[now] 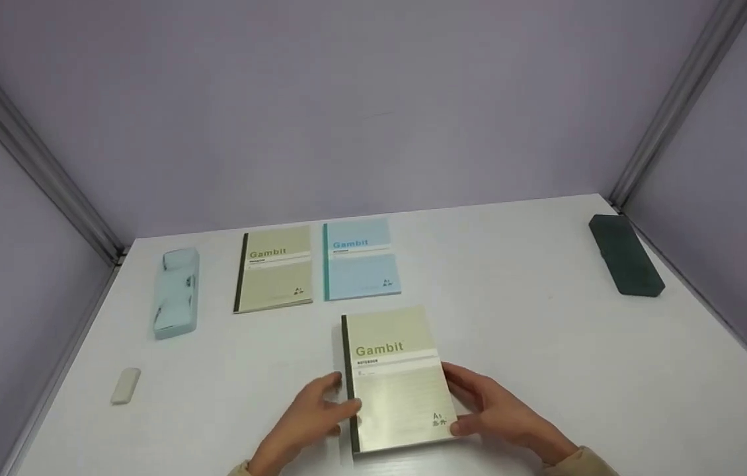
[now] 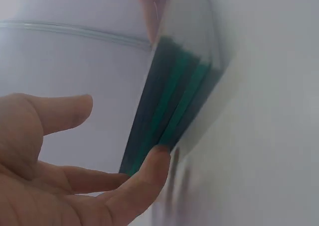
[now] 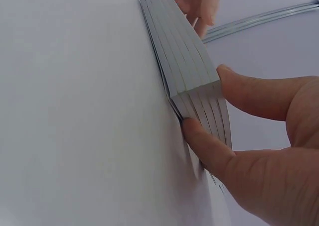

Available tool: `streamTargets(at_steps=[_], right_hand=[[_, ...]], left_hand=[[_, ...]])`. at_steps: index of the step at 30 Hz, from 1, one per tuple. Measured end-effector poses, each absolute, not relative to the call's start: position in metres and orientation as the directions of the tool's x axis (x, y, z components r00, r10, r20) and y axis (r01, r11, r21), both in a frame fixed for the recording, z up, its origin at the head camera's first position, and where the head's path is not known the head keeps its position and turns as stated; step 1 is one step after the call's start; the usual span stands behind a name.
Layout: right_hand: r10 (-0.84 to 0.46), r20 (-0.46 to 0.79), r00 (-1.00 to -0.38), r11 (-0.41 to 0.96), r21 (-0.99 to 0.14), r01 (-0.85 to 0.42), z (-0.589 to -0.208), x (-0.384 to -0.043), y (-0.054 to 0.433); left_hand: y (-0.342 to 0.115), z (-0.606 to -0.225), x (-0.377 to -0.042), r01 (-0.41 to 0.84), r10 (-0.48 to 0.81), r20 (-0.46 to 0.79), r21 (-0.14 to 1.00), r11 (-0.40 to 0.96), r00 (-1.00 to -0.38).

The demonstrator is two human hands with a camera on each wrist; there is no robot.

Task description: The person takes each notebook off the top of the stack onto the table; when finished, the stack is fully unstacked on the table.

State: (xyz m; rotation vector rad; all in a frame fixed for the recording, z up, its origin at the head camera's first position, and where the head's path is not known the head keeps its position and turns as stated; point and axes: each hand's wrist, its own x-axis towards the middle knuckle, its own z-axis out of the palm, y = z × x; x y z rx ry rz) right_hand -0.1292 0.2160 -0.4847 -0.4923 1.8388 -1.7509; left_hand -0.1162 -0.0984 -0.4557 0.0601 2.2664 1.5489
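Note:
A stack of notebooks, topped by an olive-green "Gambit" cover, is held near the table's front. Black and green spines alternate in the left wrist view. My right hand grips the stack's right side, thumb at the top cover's corner and a finger low on the page edges. On the other side is my left hand; its fingers touch the spines, while the thumb stands apart from them in the left wrist view. Behind the stack lie another olive notebook and a blue notebook, side by side.
A light-blue case lies at the left, with a small whitish block in front of it. Far to the right is a dark green case. Pale panels enclose the white table at the back and sides.

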Motion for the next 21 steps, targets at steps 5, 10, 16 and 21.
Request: streamTargets(at_steps=[5,10,16,21], right_hand=[[-0.596,-0.133,-0.792,0.083,-0.991,0.104,-0.486,-0.128,0.218],[-0.6,-0.134,-0.789,0.075,-0.991,0.111,-0.487,-0.127,0.216],[-0.587,-0.144,-0.797,0.117,-0.989,0.092,-0.485,-0.128,0.215],[-0.59,-0.142,-0.795,0.129,-0.988,0.081,-0.485,-0.129,0.215]], left_hand=[[-0.097,-0.47,-0.106,-0.101,0.343,-0.226,0.933,0.345,-0.912],[-0.099,-0.473,-0.104,-0.048,0.394,-0.202,0.929,0.368,-0.896],[-0.101,-0.472,-0.104,0.004,0.411,-0.17,0.921,0.39,-0.896],[-0.102,-0.474,-0.101,0.004,0.393,-0.173,0.913,0.409,-0.903]])
